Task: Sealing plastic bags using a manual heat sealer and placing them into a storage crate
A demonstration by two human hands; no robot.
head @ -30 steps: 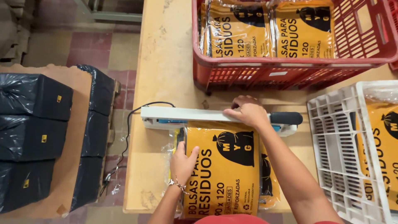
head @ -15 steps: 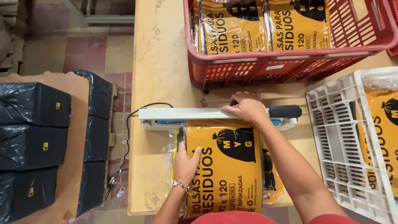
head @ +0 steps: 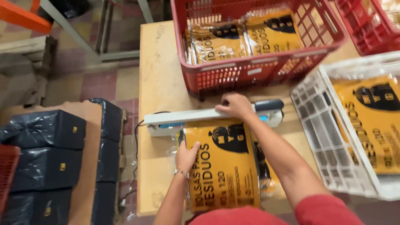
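Observation:
A yellow plastic package with black print (head: 227,166) lies flat on the wooden table (head: 160,66), its far end under the arm of a white bar-shaped heat sealer (head: 183,118). My right hand (head: 236,106) presses down on the sealer's arm near its black handle (head: 268,104). Resting on the package's left edge, my left hand (head: 187,156) holds it flat; a bracelet sits on that wrist.
A red crate (head: 258,68) holding the same yellow packages stands behind the sealer. A white crate (head: 329,141) with more stands at the right. Black wrapped bundles (head: 46,131) lie stacked on a surface at the left. The sealer's cord (head: 135,137) hangs off the table's left edge.
The view has shifted, so everything sits further right and lower in the picture. Both hands keep their places on the sealer and the package.

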